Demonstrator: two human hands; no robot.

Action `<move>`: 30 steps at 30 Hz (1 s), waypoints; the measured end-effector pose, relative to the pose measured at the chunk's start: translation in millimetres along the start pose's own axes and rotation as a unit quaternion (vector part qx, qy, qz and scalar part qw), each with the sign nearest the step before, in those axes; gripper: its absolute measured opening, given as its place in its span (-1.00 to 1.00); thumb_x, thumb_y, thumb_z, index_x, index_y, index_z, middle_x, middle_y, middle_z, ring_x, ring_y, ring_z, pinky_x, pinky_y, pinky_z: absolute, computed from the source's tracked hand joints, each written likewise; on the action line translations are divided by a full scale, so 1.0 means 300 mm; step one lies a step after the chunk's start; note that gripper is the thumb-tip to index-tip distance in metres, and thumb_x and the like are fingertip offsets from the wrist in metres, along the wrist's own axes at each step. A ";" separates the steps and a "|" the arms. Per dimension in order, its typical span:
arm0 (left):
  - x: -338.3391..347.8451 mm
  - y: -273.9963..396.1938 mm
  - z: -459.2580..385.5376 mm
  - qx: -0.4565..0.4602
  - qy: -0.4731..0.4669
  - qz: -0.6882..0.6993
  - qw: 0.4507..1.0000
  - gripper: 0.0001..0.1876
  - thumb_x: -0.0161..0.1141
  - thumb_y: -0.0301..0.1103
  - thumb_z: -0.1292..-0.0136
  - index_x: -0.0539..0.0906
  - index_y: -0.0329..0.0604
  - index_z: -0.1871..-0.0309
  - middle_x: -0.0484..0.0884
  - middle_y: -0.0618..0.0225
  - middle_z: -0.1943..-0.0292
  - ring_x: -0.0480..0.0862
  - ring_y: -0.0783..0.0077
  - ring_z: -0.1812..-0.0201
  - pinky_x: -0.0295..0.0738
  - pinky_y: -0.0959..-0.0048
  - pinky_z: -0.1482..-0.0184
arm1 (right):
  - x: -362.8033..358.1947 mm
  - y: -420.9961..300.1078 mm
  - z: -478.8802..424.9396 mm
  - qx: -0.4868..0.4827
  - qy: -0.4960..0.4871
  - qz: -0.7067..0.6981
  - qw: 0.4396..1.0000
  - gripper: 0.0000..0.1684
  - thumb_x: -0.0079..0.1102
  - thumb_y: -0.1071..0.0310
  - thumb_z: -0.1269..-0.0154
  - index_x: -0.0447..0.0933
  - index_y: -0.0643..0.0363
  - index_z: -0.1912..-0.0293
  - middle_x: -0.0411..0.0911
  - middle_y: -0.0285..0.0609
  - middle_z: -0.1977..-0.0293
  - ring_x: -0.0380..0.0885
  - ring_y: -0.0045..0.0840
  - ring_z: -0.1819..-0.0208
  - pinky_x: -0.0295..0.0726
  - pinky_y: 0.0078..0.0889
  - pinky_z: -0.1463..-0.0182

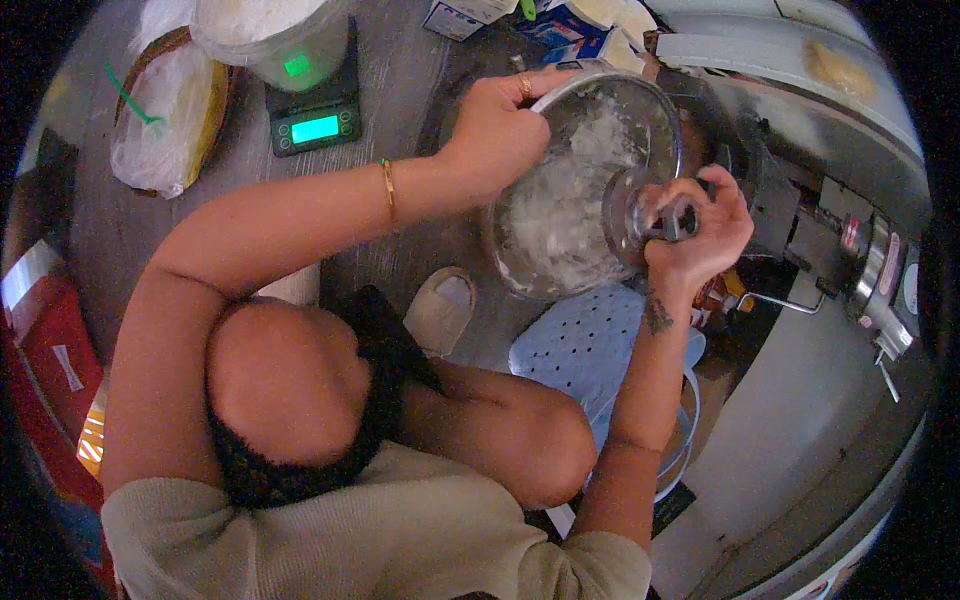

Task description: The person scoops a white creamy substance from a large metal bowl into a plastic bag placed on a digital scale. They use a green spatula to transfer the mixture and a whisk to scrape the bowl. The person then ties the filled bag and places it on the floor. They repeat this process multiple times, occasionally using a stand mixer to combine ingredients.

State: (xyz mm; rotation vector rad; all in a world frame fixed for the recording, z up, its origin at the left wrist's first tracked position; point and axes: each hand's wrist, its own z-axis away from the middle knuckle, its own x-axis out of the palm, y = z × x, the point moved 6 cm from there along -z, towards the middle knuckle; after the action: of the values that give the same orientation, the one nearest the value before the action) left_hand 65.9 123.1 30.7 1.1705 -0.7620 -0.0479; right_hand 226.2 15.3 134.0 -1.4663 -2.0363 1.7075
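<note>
My left hand grips the upper left rim of a large see-through mixing bowl, which is tilted. White, flour-like powder coats its inside and looks smeared by motion. At the bowl's right side, my right hand has its fingers around a small clear round vessel; blur hides its exact shape. Up and to the left, a clear tub of white powder stands on a black digital kitchen scale with a lit green display.
A basket holding a plastic bag lies at upper left, cartons at the top. A stand mixer or similar metal machine is at right. Below the bowl are a blue perforated bag and a slipper; a red bag is far left.
</note>
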 end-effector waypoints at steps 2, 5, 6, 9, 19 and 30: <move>0.009 -0.017 0.001 0.099 -0.014 -0.058 0.993 -0.43 -0.13 -0.73 0.13 0.64 -0.17 0.00 0.64 0.20 0.01 0.52 0.31 -0.12 0.26 0.39 -0.26 | -0.009 0.062 -0.024 0.102 0.016 -0.133 0.986 -0.76 -0.09 0.27 -0.13 0.34 0.28 0.35 0.39 -0.14 0.64 0.40 -0.39 0.62 0.50 -0.23 0.49; 0.039 -0.021 0.016 0.103 -0.050 -0.045 0.992 -0.45 -0.11 -0.71 0.12 0.65 -0.16 0.02 0.64 0.16 0.02 0.49 0.23 -0.17 0.13 0.35 -0.34 | -0.033 0.121 -0.006 0.200 0.031 -0.390 0.898 -0.68 -0.17 0.18 -0.16 0.36 0.28 0.33 0.42 -0.07 0.66 0.41 -0.28 0.62 0.50 -0.20 0.49; 0.051 -0.027 0.014 0.091 -0.072 -0.044 0.992 -0.41 -0.10 -0.72 0.17 0.63 -0.17 -0.02 0.61 0.19 -0.02 0.40 0.25 -0.24 0.07 0.35 -0.36 | -0.020 0.131 0.003 0.254 0.121 -0.219 0.934 -0.67 -0.19 0.18 -0.17 0.35 0.29 0.32 0.39 -0.05 0.70 0.37 -0.28 0.67 0.46 -0.17 0.54; 0.054 -0.024 0.014 0.087 -0.105 -0.054 0.989 -0.32 -0.08 -0.73 0.26 0.59 -0.17 -0.08 0.56 0.25 -0.10 0.22 0.29 -0.37 -0.07 0.35 -0.41 | 0.010 0.089 0.017 0.267 0.079 -0.191 0.941 -0.69 -0.19 0.19 -0.16 0.34 0.28 0.36 0.34 -0.09 0.73 0.36 -0.29 0.68 0.46 -0.17 0.54; 0.016 -0.020 0.012 0.086 -0.009 -0.023 0.996 -0.46 -0.08 -0.71 0.12 0.65 -0.16 0.02 0.62 0.16 -0.01 0.43 0.19 -0.23 0.15 0.44 -0.32 | -0.073 0.187 0.071 0.239 0.121 -0.381 0.885 -0.75 -0.18 0.18 -0.10 0.33 0.17 0.44 0.37 -0.10 0.69 0.34 -0.25 0.67 0.46 -0.14 0.50; 0.016 -0.030 0.015 0.053 0.009 -0.026 0.998 -0.48 -0.04 -0.69 0.08 0.65 -0.12 0.00 0.61 0.16 -0.03 0.38 0.18 -0.28 0.18 0.41 -0.29 | -0.067 0.173 -0.010 0.302 0.106 -0.172 0.932 -0.67 -0.26 0.15 -0.21 0.36 0.21 0.28 0.37 -0.10 0.70 0.40 -0.29 0.60 0.46 -0.22 0.46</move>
State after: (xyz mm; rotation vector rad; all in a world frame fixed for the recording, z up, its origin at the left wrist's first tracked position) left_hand 70.3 113.7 26.4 1.2908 -0.7245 -0.0409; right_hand 269.1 -1.8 102.7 -0.9737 -1.3691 1.7126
